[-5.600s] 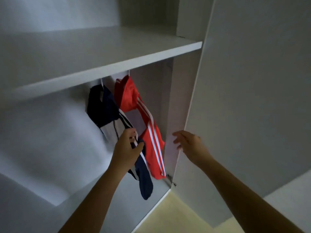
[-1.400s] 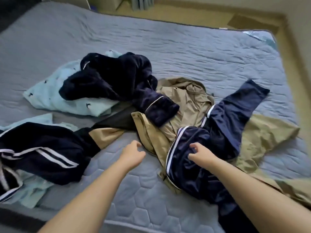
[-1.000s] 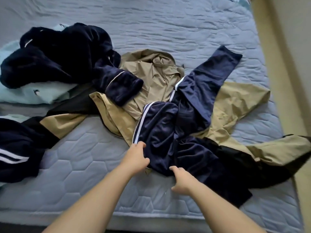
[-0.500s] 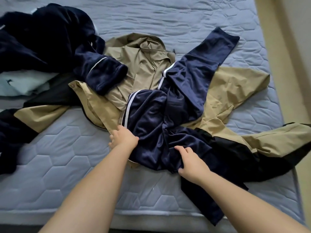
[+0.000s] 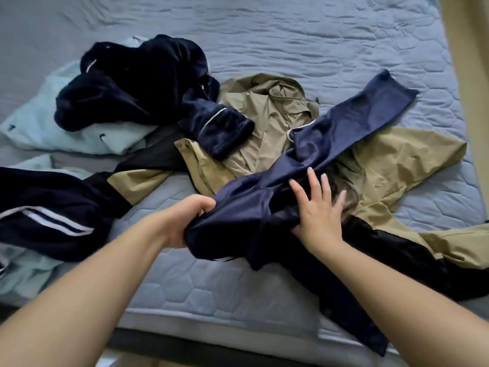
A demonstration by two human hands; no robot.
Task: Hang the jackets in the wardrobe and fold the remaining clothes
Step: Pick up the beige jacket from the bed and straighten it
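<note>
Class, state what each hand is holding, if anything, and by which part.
The left hand grips the navy garment by its bunched near edge. The right hand only rests on it, fingers spread.

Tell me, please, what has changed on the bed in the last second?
The left hand has taken hold of the navy track garment and bunched its near end up; the right hand lies spread on it. The tan jacket underneath and the dark fleece stayed put.

On the bed (image 5: 291, 35) before you, the track jacket (image 5: 344, 123) lies across the hooded jacket (image 5: 397, 160). Your left hand (image 5: 185, 221) is at its near-left end and your right hand (image 5: 317, 210) on its middle. Behind-left, the fleece robe (image 5: 132, 88) sits on a flat garment (image 5: 34, 128). Another jacket (image 5: 39, 207) lies far left.
</note>
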